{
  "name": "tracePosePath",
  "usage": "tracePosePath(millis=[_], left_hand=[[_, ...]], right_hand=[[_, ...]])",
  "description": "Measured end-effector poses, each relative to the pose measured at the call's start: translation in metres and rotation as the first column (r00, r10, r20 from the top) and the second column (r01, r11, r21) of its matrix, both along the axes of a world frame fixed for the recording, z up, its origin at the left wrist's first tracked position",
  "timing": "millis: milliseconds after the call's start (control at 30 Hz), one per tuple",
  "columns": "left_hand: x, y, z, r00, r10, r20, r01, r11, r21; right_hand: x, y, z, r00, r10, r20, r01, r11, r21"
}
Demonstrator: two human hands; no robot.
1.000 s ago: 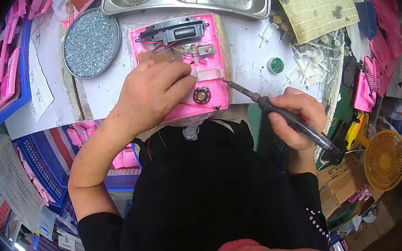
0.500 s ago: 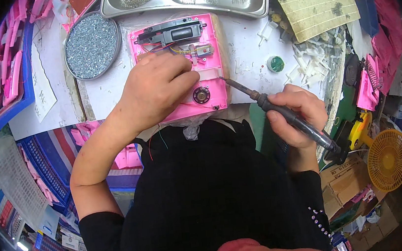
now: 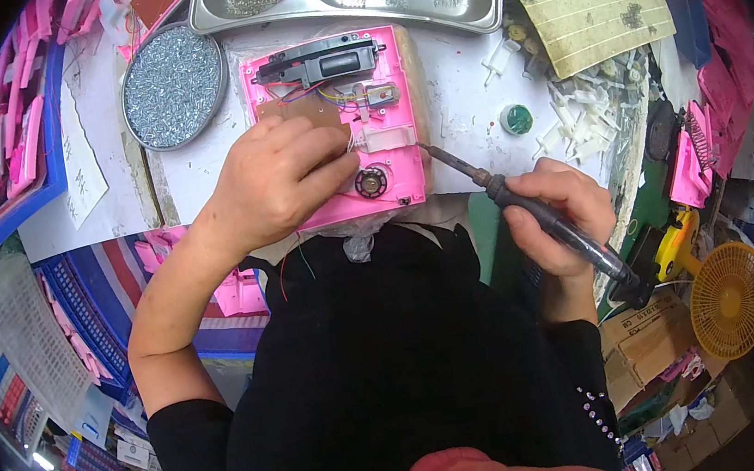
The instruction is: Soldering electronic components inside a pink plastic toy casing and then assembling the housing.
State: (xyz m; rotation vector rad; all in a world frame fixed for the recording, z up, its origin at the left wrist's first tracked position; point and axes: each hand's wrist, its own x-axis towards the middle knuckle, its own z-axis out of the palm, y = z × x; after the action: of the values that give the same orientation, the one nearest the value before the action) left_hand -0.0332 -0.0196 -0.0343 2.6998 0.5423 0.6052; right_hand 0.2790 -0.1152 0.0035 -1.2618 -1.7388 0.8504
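A pink plastic housing (image 3: 336,205) lies open side up on the bench. Inside it are a black mechanism (image 3: 334,60), a brown circuit board (image 3: 305,108), thin coloured wires, a whitish plastic piece (image 3: 389,138) and a round black speaker (image 3: 371,182). Over its left half, my left hand (image 3: 282,176) has its fingers closed beside the whitish piece; what they pinch is hidden. In my right hand (image 3: 570,213) is a dark-handled soldering iron (image 3: 542,214), gripped like a pen. Its tip points left, close to the housing's right edge by the whitish piece.
A round dish of small metal screws (image 3: 174,86) stands left of the housing. Behind is a steel tray (image 3: 427,20) with small springs. To the right are a small pot of green stuff (image 3: 517,119), loose white plastic parts (image 3: 574,125), a yellowed sheet (image 3: 589,11) and a yellow fan (image 3: 728,300).
My left hand has drawn slightly left and down, uncovering more of the circuit board and the whitish piece. The soldering iron has shifted slightly right.
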Motion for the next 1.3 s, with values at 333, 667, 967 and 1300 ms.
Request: tracePosePath(millis=[333, 667, 967, 1300], left_hand=[[0.022, 0.001, 0.003, 0.983, -0.180, -0.039, 0.178, 0.983, -0.041], [0.035, -0.005, 0.018, 0.996, -0.063, -0.058, 0.052, 0.982, -0.181], [0.044, -0.008, 0.022, 0.992, -0.025, -0.124, -0.003, 0.977, -0.215], [-0.009, -0.024, 0.005, 0.925, 0.350, 0.146, -0.324, 0.930, -0.176]], right_hand=[[0.005, -0.010, 0.000, 0.998, -0.061, -0.002, 0.062, 0.998, 0.002], [0.119, -0.058, 0.024, 0.599, -0.754, -0.269, 0.800, 0.555, 0.227], [0.272, -0.070, 0.005, 0.243, -0.886, -0.395, 0.967, 0.251, 0.031], [0.084, -0.055, -0.046, 0.473, -0.748, -0.465, 0.658, 0.651, -0.378]])
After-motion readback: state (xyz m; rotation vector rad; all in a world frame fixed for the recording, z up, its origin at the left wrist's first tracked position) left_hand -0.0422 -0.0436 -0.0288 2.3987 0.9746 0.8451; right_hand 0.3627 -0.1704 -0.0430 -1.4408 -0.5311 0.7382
